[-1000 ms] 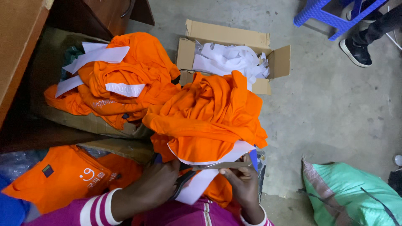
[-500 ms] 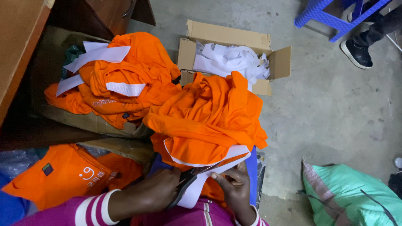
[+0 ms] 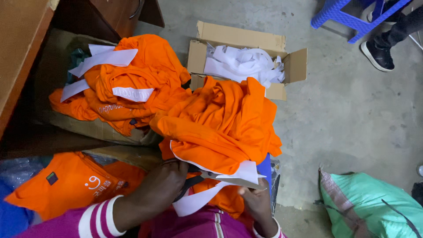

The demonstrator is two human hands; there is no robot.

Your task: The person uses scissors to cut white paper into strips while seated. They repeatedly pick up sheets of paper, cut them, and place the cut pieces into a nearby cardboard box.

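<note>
Grey concrete floor [image 3: 352, 110] under everything. My left hand [image 3: 154, 189] closed around dark scissors [image 3: 194, 176], blades at white strip [image 3: 207, 194]. My right hand [image 3: 255, 202] pinches same strip, fingers bent, edge of it tucked under. Strip hangs off orange shirt pile [image 3: 220, 123] right before me. Second orange pile [image 3: 128, 88] on left, three white strips on top. One more orange shirt [image 3: 75, 180] lying flat, bottom left. One cardboard box [image 3: 246, 39] full of white strips. One green sack [image 3: 370, 207]. One blue stool [image 3: 348, 17].
</note>
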